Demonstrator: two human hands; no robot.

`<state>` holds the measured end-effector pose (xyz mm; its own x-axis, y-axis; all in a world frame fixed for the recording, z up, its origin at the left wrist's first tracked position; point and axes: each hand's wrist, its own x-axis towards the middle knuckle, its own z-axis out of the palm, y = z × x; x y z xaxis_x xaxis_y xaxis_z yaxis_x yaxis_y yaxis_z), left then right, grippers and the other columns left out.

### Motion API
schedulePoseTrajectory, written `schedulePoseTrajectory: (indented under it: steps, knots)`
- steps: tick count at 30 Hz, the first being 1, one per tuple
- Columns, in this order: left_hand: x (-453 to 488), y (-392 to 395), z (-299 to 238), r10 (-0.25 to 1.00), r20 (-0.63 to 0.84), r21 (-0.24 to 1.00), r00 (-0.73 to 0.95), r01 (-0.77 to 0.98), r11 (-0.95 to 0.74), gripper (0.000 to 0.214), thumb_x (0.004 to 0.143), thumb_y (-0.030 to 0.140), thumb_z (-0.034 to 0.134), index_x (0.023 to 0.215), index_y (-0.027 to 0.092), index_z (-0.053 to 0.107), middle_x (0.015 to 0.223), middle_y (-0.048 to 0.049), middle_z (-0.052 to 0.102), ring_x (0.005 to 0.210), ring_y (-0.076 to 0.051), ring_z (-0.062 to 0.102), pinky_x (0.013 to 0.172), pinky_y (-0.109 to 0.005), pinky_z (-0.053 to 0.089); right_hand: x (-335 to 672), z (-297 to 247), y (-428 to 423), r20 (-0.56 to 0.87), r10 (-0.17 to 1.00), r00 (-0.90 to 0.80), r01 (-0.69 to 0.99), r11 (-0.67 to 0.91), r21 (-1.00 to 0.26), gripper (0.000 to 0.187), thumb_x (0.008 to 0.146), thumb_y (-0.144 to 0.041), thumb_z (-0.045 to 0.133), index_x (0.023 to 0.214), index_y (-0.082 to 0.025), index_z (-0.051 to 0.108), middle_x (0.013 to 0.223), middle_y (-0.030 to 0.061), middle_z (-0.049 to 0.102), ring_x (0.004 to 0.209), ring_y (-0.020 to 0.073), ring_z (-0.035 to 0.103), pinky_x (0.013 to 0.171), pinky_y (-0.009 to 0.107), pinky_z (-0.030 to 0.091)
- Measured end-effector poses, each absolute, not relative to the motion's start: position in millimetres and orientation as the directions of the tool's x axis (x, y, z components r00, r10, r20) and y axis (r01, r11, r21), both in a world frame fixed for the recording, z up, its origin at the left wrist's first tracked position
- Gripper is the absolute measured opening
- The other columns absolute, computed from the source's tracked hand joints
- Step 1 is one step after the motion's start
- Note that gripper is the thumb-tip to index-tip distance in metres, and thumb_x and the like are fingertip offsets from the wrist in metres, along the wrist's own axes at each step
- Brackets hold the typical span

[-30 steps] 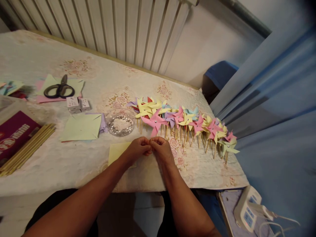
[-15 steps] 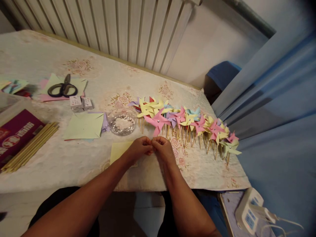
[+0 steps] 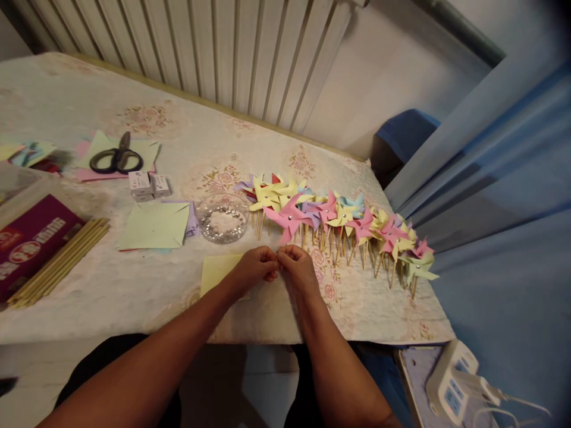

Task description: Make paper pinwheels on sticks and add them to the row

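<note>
My left hand [image 3: 259, 266] and my right hand [image 3: 295, 261] meet at the fingertips above the near part of the table. Both are closed in a pinch, and whatever sits between the fingers is too small or hidden to name. Partly under my left hand and forearm lies a yellow paper square [image 3: 217, 272]. Just beyond the hands is a clear round dish [image 3: 223, 221] of small shiny metal pieces. A pink paper pinwheel [image 3: 289, 218] on a stick stands close past my fingertips, at the front of a row of pinwheels [image 3: 362, 224].
Left of the dish are slit green paper squares [image 3: 156, 226], two small white boxes [image 3: 148, 185] and scissors [image 3: 116, 159] on more paper. Wooden sticks [image 3: 60, 261] lean by a purple box [image 3: 38, 244] at far left. A power strip [image 3: 452, 380] lies lower right, beside a blue curtain [image 3: 504, 255].
The view has shifted very slightly, so the table's things appear a little further right. My hands keep the same pinched pose together.
</note>
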<state>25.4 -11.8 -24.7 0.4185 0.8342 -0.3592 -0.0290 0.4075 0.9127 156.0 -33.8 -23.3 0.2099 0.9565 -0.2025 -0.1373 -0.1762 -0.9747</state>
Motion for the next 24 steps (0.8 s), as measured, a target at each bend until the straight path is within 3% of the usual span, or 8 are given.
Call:
schedulePoseTrajectory:
  steps: [24]
  knots:
    - [24.9,-11.8,-23.4,0.832,-0.351,0.914,0.428,-0.035,0.404,0.013,0.066,0.021,0.067,0.066,0.017,0.054,0.054,0.0037,0.061,0.048,-0.009,0.055,0.052,-0.022,0.044,156.3,-20.8,-33.8,-0.212,0.959,0.187,-0.142,-0.187,-0.972,0.017,0.061,-0.032,0.073,0.07,-0.018,0.069,0.056,-0.0041,0.058,0.052,0.0097,0.045,0.053,0.025,0.033]
